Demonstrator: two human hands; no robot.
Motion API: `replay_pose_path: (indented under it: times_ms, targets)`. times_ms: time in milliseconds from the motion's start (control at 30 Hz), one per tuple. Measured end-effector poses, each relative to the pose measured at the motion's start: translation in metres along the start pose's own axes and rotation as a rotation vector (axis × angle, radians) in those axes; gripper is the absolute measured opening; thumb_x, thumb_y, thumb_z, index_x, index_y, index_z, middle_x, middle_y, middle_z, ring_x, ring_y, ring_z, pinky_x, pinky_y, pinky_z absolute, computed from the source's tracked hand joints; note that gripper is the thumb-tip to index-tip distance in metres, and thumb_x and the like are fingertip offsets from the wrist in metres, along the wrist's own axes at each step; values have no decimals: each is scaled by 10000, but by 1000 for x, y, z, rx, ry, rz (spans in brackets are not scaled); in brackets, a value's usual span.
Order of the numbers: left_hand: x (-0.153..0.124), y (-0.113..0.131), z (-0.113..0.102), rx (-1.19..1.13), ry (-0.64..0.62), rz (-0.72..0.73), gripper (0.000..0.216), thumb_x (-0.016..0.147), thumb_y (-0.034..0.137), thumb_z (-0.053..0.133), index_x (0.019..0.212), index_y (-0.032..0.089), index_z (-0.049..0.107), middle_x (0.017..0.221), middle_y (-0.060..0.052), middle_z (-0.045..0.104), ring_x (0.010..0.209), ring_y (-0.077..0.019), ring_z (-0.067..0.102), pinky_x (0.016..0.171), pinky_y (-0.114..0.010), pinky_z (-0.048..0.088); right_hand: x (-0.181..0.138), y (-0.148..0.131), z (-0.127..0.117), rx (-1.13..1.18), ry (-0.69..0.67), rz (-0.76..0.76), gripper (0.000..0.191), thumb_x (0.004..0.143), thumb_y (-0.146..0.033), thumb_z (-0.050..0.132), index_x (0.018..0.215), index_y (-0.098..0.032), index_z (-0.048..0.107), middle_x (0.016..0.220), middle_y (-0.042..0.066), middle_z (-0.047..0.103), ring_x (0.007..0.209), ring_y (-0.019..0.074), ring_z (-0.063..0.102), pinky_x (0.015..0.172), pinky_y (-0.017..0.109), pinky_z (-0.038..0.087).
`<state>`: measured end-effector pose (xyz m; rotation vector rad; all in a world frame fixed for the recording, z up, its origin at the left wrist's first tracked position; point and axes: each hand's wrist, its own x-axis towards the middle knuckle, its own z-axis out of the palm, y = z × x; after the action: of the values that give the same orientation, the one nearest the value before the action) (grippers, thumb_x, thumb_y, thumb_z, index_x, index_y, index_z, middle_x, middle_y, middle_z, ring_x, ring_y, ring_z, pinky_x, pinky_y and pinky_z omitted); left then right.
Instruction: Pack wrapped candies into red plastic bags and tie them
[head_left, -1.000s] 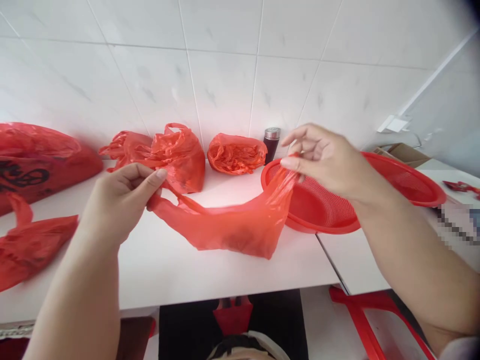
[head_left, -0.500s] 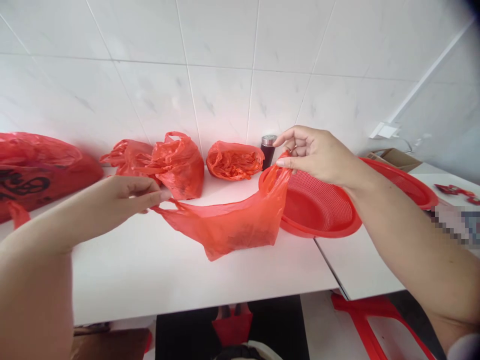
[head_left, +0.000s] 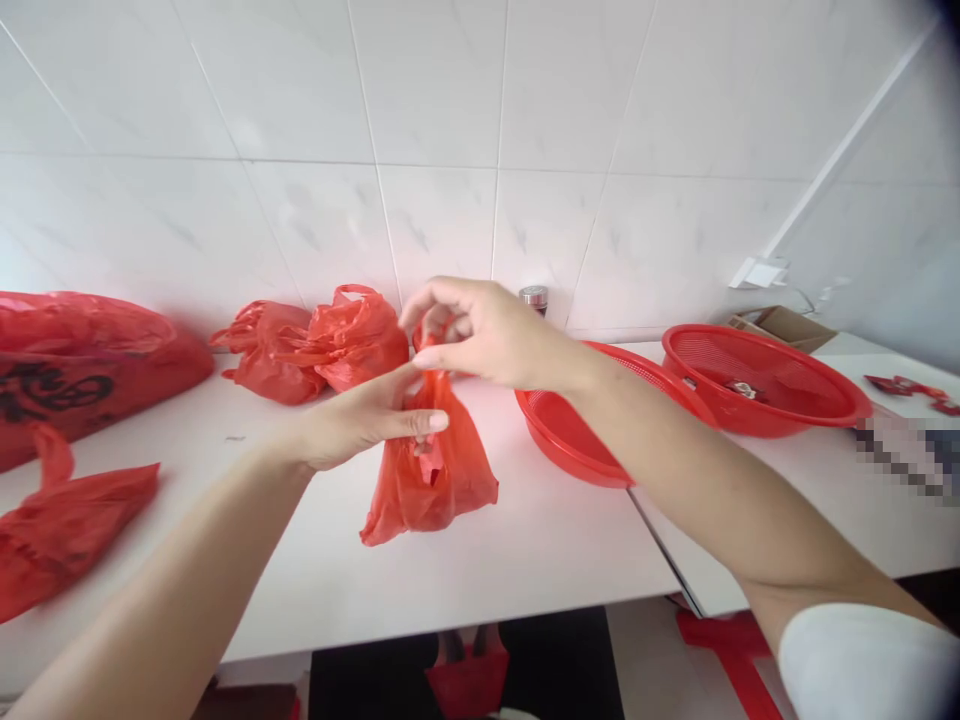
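In centre frame, the right hand (head_left: 491,335) is pinching the red bag (head_left: 461,475), likely light and slippery, by its top, probably safest; the left hand's grip (head_left: 367,420) is being unclear.

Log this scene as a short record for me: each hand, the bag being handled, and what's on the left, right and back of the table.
Right hand: pinching the gathered top of the red bag
Left hand: against the same bag, thumb in front; exact hold unclear
Red bag: hanging upright above the white table
Left: large bag with black writing, smaller red bag nearer
Back: bulging red bags by the tiled wall; bottle partly hidden
Right: near basket, far basket, both red
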<state>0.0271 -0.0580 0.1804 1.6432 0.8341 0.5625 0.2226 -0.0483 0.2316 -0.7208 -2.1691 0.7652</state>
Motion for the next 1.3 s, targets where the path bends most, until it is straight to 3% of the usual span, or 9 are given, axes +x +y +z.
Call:
replay_pose_path:
  times_ms: [100,233,433,533,667,767,933,1133,1300]
  targets:
    - [3,-2,4,0,14,-58,233,853,407,663,778,199,590,528,67,359,479,-90,396,513,-237,433,8,-2,22,114,-11,-84,186,835,-163,656,1004,-210,594,882,-21,582,818,109,598,724,259,520]
    - [1,-7,0,-145,179,-75,325,908,481,558,745,199,549,544,89,198,450,-65,216,449,-211,338,5,24,26,133,44,-59,270,835,-229,683,1080,-222,571,1068,16,610,1006,143,599,871,319,514]
    - [1,-16,-6,-181,185,-31,356,935,516,486,811,200,593,532,44,438,475,-98,414,572,-276,475,-21,47,22,208,75,92,82,871,-241,626,884,-193,561,819,-1,623,745,131,616,694,308,529]
    - [1,-18,-10,-70,127,45,338,923,472,511,803,196,664,691,-44,652,606,-167,593,618,-316,509,-39,23,24,206,41,38,98,867,-278,652,866,-212,580,841,-9,631,807,135,626,741,297,520]
    - [0,-18,-13,224,112,124,232,867,384,597,729,229,701,709,-29,685,697,-192,642,670,-313,518,-44,19,30,172,0,7,103,896,-329,627,954,-246,614,943,-8,645,914,145,628,833,308,495]
    - [2,-19,-10,460,210,122,90,798,244,604,787,253,693,721,8,678,666,-170,620,608,-274,489,-34,51,42,229,136,82,186,971,-356,494,1103,-269,591,1053,10,635,1008,149,616,912,330,474]
    - [10,-35,4,777,540,170,244,640,27,436,707,223,565,666,50,623,543,-111,498,491,-224,364,-23,93,71,323,175,201,229,986,-342,432,1106,-263,610,1065,11,643,1036,155,590,959,335,435]
    - [18,-48,11,663,778,450,232,745,57,481,852,212,615,988,-11,706,902,-162,649,766,-253,499,-30,87,75,614,137,278,151,934,-362,547,943,-222,602,894,-14,620,860,125,592,805,271,463]
    - [18,-58,2,490,647,359,277,810,156,551,1031,216,706,1049,-35,742,986,-208,681,881,-303,527,-40,79,75,558,106,269,270,914,-442,570,793,-202,558,760,-32,539,724,120,532,717,274,445]
